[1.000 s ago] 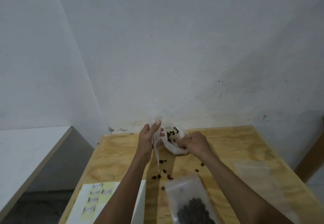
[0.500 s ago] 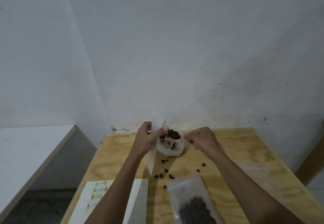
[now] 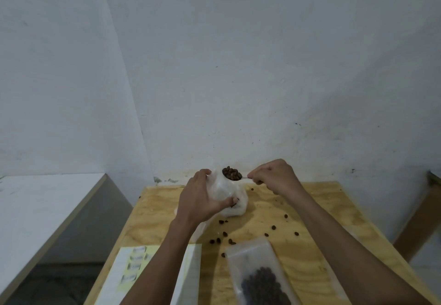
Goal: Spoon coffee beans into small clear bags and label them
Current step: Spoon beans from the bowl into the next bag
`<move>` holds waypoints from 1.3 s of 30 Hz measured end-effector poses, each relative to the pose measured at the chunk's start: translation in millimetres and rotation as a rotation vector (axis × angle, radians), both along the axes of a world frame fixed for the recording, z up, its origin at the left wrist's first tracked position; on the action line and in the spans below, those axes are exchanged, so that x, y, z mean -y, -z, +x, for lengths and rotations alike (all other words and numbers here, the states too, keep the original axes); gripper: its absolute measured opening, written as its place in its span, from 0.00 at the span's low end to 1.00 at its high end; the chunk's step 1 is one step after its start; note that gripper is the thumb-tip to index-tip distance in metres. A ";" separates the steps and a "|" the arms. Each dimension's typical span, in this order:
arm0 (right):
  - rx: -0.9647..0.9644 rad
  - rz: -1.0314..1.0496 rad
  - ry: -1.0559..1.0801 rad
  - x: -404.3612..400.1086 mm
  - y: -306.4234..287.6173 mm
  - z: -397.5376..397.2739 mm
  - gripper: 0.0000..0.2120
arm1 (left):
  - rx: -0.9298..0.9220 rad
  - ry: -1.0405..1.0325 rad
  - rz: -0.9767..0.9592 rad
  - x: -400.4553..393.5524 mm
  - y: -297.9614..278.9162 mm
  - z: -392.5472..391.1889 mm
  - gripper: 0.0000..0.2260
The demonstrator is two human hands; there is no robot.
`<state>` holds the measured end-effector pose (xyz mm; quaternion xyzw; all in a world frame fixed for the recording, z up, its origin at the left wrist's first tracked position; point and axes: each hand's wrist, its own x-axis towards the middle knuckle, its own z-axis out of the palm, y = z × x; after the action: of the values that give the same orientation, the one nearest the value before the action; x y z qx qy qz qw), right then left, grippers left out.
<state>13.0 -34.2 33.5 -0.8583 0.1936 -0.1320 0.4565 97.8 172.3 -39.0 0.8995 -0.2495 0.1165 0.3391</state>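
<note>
My left hand (image 3: 202,199) grips a small clear bag (image 3: 220,189) and holds it upright above the wooden table (image 3: 322,211). My right hand (image 3: 274,177) pinches the handle of a spoon (image 3: 232,174) heaped with coffee beans, level with the bag's mouth. Behind the small bag sits a crumpled white plastic bag (image 3: 238,205) of beans. A filled clear bag (image 3: 260,278) lies flat near the front edge. A sheet of labels (image 3: 133,270) lies at the front left, partly under my left forearm.
Loose coffee beans (image 3: 224,234) are scattered over the table between the bags. An empty clear bag (image 3: 355,235) lies at the right, partly hidden by my right arm. A white counter (image 3: 35,204) stands to the left, a wooden post (image 3: 420,218) to the right.
My right hand has lifted the loaded spoon out of the white bag and up to the small bag's mouth. My left hand has raised and turned the small bag upright.
</note>
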 end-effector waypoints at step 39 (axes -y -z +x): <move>-0.155 0.266 0.015 -4.3 72.4 18.1 0.08 | 0.030 0.287 -0.029 10.1 26.6 -1.2 0.47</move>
<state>31.1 -29.9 -38.8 -0.7963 0.2504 -0.0418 0.5490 96.5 162.2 -65.6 0.8478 -0.3788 0.0837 0.3615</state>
